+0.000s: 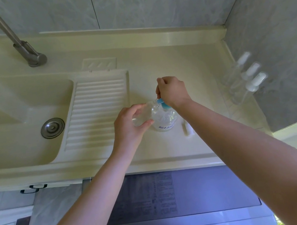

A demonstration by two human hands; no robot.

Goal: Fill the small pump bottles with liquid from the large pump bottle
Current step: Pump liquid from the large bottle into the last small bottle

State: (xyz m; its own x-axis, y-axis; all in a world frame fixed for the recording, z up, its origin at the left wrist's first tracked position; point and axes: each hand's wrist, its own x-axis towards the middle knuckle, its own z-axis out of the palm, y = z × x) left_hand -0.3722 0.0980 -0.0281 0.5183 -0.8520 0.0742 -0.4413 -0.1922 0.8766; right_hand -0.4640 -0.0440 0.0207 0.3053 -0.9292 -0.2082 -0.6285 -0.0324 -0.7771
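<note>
At far left a sink [12,119] with a steel drain [52,128] is set into the counter [159,154], a tap [28,52] rising behind and a ribbed drainboard [96,109] alongside. A small bottle [143,115], tilted, is gripped by the left hand [128,126], fingers curled round it. Just right, the large bottle [164,119] stands on the counter; its blue pump [162,104] is covered by the right hand [172,91], fingers closed over it. A loose white cap [186,129] lies beside. Three more small bottles [248,76] stand against the right wall.
</note>
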